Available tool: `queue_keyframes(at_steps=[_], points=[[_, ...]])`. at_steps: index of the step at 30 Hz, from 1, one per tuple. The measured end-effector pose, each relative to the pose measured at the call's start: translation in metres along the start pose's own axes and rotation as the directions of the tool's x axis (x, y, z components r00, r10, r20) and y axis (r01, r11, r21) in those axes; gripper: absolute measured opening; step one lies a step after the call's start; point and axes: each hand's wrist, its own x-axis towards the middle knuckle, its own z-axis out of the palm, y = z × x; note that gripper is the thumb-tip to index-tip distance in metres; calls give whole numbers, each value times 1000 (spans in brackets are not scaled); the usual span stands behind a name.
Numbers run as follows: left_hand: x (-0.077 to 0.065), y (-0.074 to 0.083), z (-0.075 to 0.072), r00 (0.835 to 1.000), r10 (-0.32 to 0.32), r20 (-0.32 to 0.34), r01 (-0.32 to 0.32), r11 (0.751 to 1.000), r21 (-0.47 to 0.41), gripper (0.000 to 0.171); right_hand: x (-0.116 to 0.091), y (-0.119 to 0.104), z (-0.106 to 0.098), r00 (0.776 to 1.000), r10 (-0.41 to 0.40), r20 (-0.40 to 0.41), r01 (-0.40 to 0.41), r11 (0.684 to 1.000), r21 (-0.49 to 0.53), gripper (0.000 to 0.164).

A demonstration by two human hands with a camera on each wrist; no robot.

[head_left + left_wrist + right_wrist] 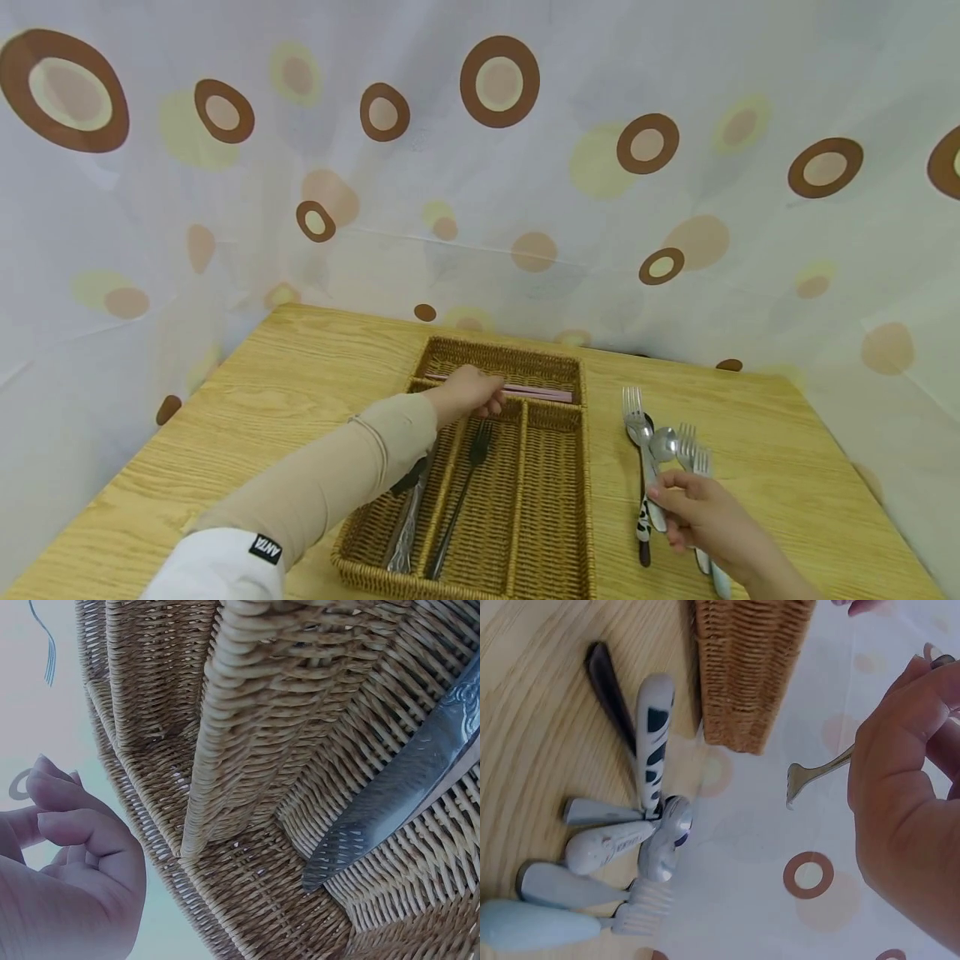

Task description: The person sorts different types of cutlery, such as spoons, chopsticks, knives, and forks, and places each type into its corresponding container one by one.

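Two hands are in frame. I read the right hand (pixel 701 512) as pinching a fork (pixel 814 772) above loose cutlery (pixel 615 844); the left hand (pixel 472 392), fingers loosely bent with nothing visible between them, is over pink chopsticks (pixel 543 393) in the far compartment of the basket (pixel 588 492). Caution: lowering the fork may scatter overlapping handles. A dropped left wrist may knock the chopsticks; the sleeve (pixel 367 458) may catch the dark fork (pixel 459 496).

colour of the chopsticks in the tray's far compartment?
Pink. The chopsticks show best in the head view.
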Motion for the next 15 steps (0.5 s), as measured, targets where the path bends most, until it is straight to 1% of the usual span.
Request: queue_keyframes(at_steps=[5,10,13,15], points=[[0,1,1,1000,-12,8,12,1000,-11,41,3,-6,11,999,-36,17,36,999,-29,18],[-1,3,5,999,-12,40,15,998,-63,39,10,-13,27,997,-73,23,73,997,-22,20],[-1,6,10,998,-11,68,17,996,-88,38,15,-19,37,997,-77,21,77,997,-12,21],[-2,9,14,996,-11,85,19,995,-102,39,18,-23,44,998,-69,4,69,998,-9,23]])
